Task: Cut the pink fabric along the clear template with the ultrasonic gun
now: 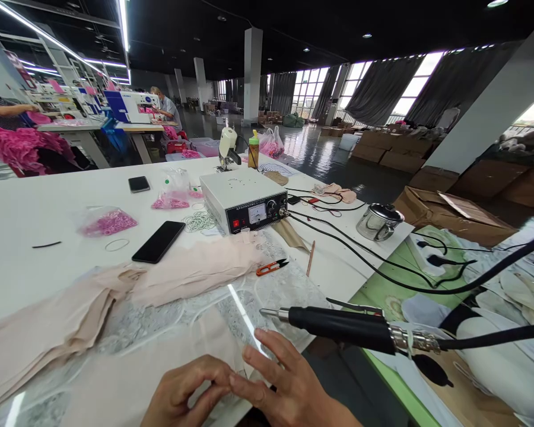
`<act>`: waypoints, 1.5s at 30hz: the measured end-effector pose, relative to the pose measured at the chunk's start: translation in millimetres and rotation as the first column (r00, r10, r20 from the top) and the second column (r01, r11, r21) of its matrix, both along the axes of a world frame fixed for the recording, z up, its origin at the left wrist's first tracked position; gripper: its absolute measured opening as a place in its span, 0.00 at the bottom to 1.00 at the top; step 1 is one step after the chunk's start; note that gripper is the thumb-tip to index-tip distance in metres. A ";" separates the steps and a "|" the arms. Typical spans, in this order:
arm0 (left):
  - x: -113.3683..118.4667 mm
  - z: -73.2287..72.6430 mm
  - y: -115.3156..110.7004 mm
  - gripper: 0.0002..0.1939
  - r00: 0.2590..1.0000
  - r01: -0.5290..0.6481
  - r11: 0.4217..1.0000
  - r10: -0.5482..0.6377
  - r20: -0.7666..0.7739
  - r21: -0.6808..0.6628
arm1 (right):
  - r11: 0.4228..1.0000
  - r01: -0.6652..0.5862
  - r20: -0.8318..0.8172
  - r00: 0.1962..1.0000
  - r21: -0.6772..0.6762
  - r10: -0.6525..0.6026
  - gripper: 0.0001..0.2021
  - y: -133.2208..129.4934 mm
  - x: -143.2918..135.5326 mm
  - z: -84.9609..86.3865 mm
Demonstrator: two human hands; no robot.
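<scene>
My left hand is at the bottom middle, thumb and index finger pinched together. Whatever lies between those fingertips, if anything, is too small to make out. Its tips touch the index finger of my right hand, whose fingers are stretched out and spread; that thumb is hidden. Under and beside both hands lies a thin pale pink fabric piece on a glossy patterned sheet. Just above my right hand, a black handheld tool with a metal tip points left, its cable running off to the right.
Folded pale pink fabric, orange-handled thread snips and a black phone lie ahead. A control box with cables stands behind them. Pink bits fill plastic bags. A glass jar sits near the right edge. Other people work far left.
</scene>
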State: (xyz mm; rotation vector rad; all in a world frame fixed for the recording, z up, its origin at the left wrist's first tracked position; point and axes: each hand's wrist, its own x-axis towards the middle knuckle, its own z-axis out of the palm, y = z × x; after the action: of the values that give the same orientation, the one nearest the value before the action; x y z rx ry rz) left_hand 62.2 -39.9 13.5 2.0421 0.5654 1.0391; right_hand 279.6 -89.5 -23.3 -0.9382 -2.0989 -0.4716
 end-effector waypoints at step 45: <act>22.6 5.3 1.5 0.15 0.974 -0.223 0.659 0.172 -0.144 -0.718 | 0.996 0.026 0.250 0.967 0.090 -0.048 0.15 8.8 3.4 37.1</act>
State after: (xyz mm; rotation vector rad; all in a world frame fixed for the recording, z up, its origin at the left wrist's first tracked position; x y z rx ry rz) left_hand 84.8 -38.4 18.9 1.3028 1.0662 0.6878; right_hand 282.9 -80.7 13.8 -0.9082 -2.2695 -0.7280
